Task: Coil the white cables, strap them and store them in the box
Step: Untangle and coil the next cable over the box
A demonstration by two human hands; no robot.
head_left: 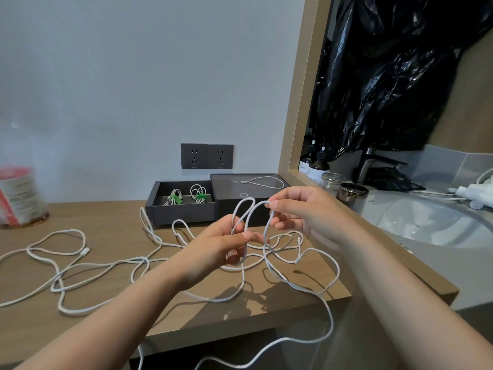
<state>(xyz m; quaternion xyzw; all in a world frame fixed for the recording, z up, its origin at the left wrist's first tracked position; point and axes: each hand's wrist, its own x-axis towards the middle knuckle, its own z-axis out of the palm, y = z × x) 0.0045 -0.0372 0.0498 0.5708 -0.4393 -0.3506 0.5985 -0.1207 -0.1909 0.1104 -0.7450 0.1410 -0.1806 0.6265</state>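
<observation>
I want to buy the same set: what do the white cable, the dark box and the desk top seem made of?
The white cable: probably a braided fabric sheath, matte; no gloss, though too fine to be sure. The dark box: matte grey plastic or coated board; flat, even walls. The desk top: wood-look laminate or veneer, satin; straight grain, light sheen.

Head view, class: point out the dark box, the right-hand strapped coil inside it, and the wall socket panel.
dark box [181, 213], head view, on its front wall.
right-hand strapped coil [200, 197], head view, on its green strap.
wall socket panel [206, 156], head view, on the panel's middle.
</observation>
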